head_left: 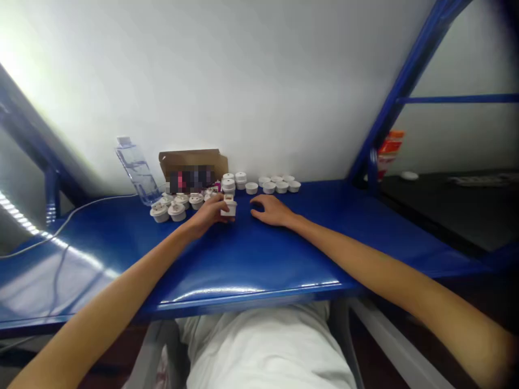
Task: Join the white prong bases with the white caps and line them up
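My left hand (210, 214) is closed on a small white plug-like piece (228, 206), held just above the blue tabletop. It has a wider rim and a raised top. My right hand (272, 210) rests near it on the right, thumb and fingers apart, with nothing between them. Left of my left hand stand several white round pieces with pin-like tops (177, 210). Behind the hands are stacked white round pieces (228, 185). Several shallow white cups (269, 187) sit in rows behind my right hand.
An open cardboard box (190, 158) leans near the wall, its contents blurred out. Beside it a clear bottle (138, 170) stands on the blue table (259, 259). A white cable (68, 219) runs along the left. Blue frame posts (371, 143) rise at the sides.
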`<control>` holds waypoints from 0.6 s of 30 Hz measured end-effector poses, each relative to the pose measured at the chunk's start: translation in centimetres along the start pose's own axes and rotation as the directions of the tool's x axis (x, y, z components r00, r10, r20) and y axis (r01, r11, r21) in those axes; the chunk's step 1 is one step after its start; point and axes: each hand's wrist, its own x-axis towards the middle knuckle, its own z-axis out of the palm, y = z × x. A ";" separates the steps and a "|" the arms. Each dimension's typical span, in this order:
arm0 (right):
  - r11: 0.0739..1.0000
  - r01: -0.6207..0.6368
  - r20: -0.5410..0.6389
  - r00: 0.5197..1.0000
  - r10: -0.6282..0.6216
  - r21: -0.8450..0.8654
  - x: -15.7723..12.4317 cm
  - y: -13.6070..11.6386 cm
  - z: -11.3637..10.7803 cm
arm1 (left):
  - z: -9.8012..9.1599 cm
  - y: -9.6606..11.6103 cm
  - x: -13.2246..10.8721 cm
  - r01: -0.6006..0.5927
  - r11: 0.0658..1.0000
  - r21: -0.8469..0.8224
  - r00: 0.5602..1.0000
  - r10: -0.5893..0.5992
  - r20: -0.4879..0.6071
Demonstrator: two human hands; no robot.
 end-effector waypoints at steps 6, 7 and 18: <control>0.999 -0.050 -0.002 0.999 0.050 -0.015 3.4 0.5 1.6 | 0.2 -0.1 -0.1 0.006 1.000 0.025 1.000 -0.006 -0.005; 0.997 -0.073 -0.007 0.997 0.073 -0.014 3.8 0.5 1.8 | 0.2 -0.1 -0.1 -0.004 1.000 0.031 1.000 0.004 -0.004; 0.997 -0.083 -0.004 0.997 0.083 0.004 4.8 1.6 2.3 | -3.2 2.7 -1.0 -0.210 0.559 0.803 0.956 0.288 0.049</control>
